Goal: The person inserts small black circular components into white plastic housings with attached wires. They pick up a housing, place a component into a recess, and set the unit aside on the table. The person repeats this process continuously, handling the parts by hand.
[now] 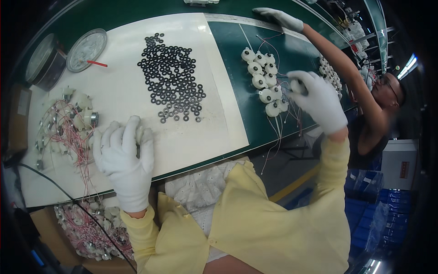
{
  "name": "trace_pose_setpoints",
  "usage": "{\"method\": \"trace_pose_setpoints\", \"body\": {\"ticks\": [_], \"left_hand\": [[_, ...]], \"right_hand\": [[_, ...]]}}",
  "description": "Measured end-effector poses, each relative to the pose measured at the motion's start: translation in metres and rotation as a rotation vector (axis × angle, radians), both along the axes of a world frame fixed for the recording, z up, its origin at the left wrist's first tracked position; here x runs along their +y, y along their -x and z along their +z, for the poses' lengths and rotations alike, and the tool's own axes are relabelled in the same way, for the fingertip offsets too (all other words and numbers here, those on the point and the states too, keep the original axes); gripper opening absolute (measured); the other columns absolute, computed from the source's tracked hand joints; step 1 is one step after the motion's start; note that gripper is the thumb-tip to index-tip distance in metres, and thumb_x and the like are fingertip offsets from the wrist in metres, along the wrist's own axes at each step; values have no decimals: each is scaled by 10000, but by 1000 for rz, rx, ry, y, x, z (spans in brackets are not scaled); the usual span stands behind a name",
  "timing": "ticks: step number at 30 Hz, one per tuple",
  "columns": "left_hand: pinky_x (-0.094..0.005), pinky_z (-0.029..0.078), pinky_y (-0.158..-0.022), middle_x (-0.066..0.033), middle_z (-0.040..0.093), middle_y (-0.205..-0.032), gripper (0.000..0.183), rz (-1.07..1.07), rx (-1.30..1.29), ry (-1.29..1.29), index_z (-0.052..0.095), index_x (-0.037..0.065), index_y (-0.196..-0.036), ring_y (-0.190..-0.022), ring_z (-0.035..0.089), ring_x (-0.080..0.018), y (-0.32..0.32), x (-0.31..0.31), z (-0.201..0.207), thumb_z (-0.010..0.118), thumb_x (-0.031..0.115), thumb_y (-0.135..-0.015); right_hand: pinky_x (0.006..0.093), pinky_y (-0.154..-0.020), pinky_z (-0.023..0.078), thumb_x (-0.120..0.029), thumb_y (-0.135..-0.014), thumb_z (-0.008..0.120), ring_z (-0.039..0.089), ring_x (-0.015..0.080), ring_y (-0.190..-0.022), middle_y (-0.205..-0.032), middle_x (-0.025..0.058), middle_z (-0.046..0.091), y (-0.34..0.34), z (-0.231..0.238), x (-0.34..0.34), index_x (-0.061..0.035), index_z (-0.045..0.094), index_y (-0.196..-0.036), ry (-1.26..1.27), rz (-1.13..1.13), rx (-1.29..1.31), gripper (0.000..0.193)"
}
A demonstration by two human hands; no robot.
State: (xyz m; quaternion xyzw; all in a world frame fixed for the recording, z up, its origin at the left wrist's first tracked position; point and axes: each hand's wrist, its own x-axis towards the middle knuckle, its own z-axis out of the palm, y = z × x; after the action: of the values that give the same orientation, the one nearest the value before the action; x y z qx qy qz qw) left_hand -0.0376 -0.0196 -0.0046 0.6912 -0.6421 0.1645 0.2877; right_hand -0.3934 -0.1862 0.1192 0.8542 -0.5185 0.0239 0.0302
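Observation:
My right hand, in a white glove, is at the right of the bench with its fingers closed on a small white motor. Just left of it, white motors with dark centres stand in rows on the green surface, thin wires trailing from them. My left hand, also gloved, is low over the white sheet with curled fingers; a pale piece shows between thumb and forefinger, too hidden to name. Beside it lies a heap of white motors with pink wires.
Many black rings are spread on the white sheet. At the back left are a clear tub and its lid with a red strip. A carton of wired motors sits below the bench. A co-worker's gloved hand reaches across the far edge.

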Motion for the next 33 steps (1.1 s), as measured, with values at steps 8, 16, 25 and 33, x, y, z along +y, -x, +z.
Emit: {"method": "trace_pose_setpoints", "body": {"ticks": [8, 16, 25, 33], "left_hand": [[-555, 436, -1120, -106, 667, -1107, 390, 14, -22, -19, 694, 118, -1271, -1129, 637, -327, -2, 2, -2, 775, 166, -893], [-579, 426, -1116, -70, 662, -990, 366, 30, 5, 6, 709, 123, -1205, -1085, 638, -313, 0, 0, 0, 808, 215, -865], [-562, 434, -1119, -44, 700, -1109, 389, -12, 4, 20, 712, 107, -1236, -1126, 653, -310, -3, 5, 0, 798, 127, -857], [-554, 439, -1126, -66, 720, -1139, 462, -26, 23, 121, 672, 71, -1303, -1136, 662, -317, -1, 16, 11, 806, 139, -866]], "right_hand": [[443, -915, 570, -204, -843, 815, 712, 361, -1042, -1127, 160, 743, 27, -63, -76, -135, 696, -1322, -106, -13, -192, 499], [434, -894, 584, -212, -869, 787, 726, 363, -1029, -1156, 147, 754, 30, -85, -89, -130, 686, -1352, 4, -55, -264, 500], [413, -883, 585, -169, -889, 759, 734, 332, -1020, -1127, 130, 748, 32, -58, -76, -119, 688, -1326, -121, -90, -347, 446], [395, -886, 582, -131, -896, 745, 729, 331, -1018, -1187, 157, 744, 29, -30, -51, -53, 705, -1298, 104, 64, -179, 412]]}}
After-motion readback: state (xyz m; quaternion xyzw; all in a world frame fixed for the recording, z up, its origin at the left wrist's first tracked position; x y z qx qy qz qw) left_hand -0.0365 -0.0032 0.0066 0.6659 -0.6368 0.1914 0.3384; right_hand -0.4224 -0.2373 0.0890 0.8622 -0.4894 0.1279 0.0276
